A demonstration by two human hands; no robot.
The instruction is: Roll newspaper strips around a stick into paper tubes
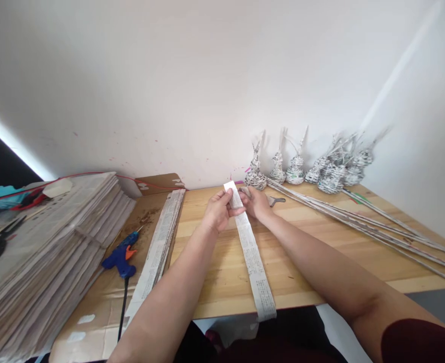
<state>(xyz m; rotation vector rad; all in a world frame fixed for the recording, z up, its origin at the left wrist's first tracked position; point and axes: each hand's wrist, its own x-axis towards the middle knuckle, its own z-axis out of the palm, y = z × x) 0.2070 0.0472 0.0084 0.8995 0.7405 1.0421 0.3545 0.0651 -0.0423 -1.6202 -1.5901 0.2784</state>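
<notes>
A long strip of newspaper (253, 257) runs from my hands towards me, and its near end hangs over the table's front edge. My left hand (220, 207) pinches the strip near its far end, thumb on top and fingers beneath. Close against the strip's right edge, my right hand (257, 202) has its fingers curled in. A small greyish bit shows at those fingertips, but I cannot make out what they hold. Just beyond the right hand lies a small dark grey tool (277, 201), partly hidden.
Left of my arms lie a stack of newspaper strips (161, 237), a blue glue gun (121, 258) on cardboard and a tall newspaper pile (56, 252). Several woven paper figures (296, 170) stand along the wall. Long paper rods (343, 214) cross the wooden table (222, 272) at right.
</notes>
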